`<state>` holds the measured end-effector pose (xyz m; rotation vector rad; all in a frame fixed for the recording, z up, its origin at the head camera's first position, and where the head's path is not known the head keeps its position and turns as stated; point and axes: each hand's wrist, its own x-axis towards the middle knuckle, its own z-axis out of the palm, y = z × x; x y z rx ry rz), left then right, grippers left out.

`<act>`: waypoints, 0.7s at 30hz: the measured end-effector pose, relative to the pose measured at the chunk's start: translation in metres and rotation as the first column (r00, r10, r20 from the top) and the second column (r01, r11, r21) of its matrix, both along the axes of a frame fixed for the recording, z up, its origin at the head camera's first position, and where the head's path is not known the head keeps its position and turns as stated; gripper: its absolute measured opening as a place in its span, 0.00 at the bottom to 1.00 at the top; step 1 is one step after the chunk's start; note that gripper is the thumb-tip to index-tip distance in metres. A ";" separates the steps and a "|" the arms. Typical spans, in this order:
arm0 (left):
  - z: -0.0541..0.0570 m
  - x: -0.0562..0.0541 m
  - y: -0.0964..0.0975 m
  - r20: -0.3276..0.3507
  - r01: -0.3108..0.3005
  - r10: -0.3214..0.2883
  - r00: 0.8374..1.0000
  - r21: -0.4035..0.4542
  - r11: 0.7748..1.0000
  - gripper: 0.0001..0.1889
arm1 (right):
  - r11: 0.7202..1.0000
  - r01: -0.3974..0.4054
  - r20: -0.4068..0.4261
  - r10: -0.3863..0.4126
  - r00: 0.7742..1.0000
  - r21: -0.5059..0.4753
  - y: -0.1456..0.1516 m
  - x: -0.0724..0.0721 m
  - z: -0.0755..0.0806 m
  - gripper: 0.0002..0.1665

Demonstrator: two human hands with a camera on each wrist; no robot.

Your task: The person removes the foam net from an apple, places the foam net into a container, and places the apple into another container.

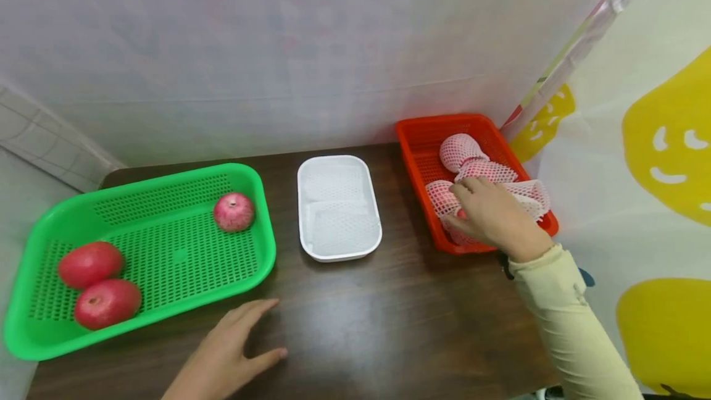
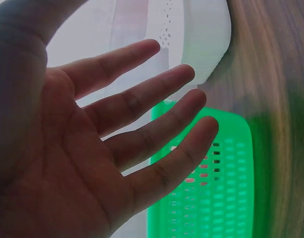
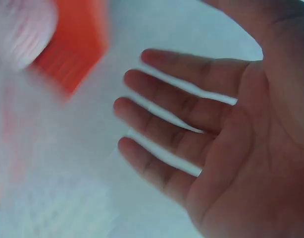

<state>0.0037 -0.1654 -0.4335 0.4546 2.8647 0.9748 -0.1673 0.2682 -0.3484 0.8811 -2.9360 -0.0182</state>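
Observation:
My right hand (image 1: 497, 212) is over the red basket (image 1: 411, 147), above several pinkish-red fruits in white foam nets, such as the netted fruit (image 1: 460, 152) at the back. In the right wrist view its fingers (image 3: 162, 119) are spread and nearly straight, with nothing in the palm. My left hand (image 1: 222, 350) hovers over the near side of the table, its thumb apart from the fingers and nothing held. The green basket (image 1: 265, 227) is nearest to it. Inside that basket lie a round streaked red fruit (image 1: 234, 212) and two red fruits (image 1: 108, 304) without nets.
A white two-part tray (image 1: 339, 255) stands between the baskets on the dark wooden table (image 1: 389, 320). Pale sheeting (image 1: 278, 48) hangs behind, and a white sheet with yellow smiling shapes (image 1: 666, 159) borders the right side.

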 end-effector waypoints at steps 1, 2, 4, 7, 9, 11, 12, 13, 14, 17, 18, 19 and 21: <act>-0.001 0.000 0.000 0.005 0.000 0.000 1.000 0.001 1.000 0.39 | 0.997 0.050 0.024 -0.052 0.998 0.056 0.007 -0.004 0.001 0.36; -0.002 0.000 0.000 0.010 0.000 0.000 1.000 0.004 1.000 0.38 | 0.990 0.094 0.046 -0.099 0.994 0.107 0.014 -0.008 0.002 0.38; -0.003 0.001 0.000 0.016 0.000 0.000 1.000 0.005 1.000 0.38 | 0.968 0.161 0.092 -0.181 0.979 0.195 0.027 -0.014 -0.002 0.41; -0.005 0.001 0.000 0.023 0.002 -0.002 1.000 0.001 1.000 0.38 | 0.937 0.208 0.124 -0.250 0.960 0.280 0.044 -0.018 -0.009 0.43; -0.005 0.001 0.000 0.023 0.003 -0.003 1.000 -0.001 1.000 0.38 | 0.923 0.231 0.150 -0.287 0.946 0.307 0.051 -0.018 -0.013 0.45; -0.006 0.001 0.001 0.026 0.002 -0.002 1.000 -0.002 1.000 0.38 | 0.917 0.249 0.149 -0.305 0.941 0.311 0.056 -0.019 -0.016 0.46; -0.006 0.001 0.001 0.028 0.001 -0.001 1.000 -0.001 1.000 0.38 | 0.916 0.258 0.150 -0.314 0.937 0.306 0.057 -0.019 -0.017 0.46; -0.007 0.000 0.002 0.030 0.002 -0.002 1.000 0.000 1.000 0.38 | 0.917 0.268 0.157 -0.324 0.933 0.297 0.059 -0.020 -0.018 0.46; -0.007 0.000 0.003 0.034 0.003 -0.003 0.999 0.001 1.000 0.38 | 0.916 0.277 0.162 -0.333 0.929 0.291 0.060 -0.021 -0.020 0.45; -0.008 -0.001 0.005 0.049 0.009 -0.009 0.999 0.004 1.000 0.37 | 0.920 0.287 0.172 -0.339 0.925 0.266 0.063 -0.024 -0.024 0.44; -0.009 -0.002 0.006 0.049 0.011 -0.011 0.999 0.004 1.000 0.37 | 0.922 0.289 0.172 -0.338 0.925 0.259 0.064 -0.024 -0.025 0.44; -0.009 -0.002 0.006 0.048 0.011 -0.012 0.999 0.005 1.000 0.37 | 0.924 0.285 0.168 -0.332 0.928 0.254 0.065 -0.024 -0.025 0.43; -0.009 -0.002 0.007 0.042 0.013 -0.014 0.999 0.006 1.000 0.37 | 0.930 0.283 0.143 -0.321 0.936 0.234 0.064 -0.022 -0.024 0.43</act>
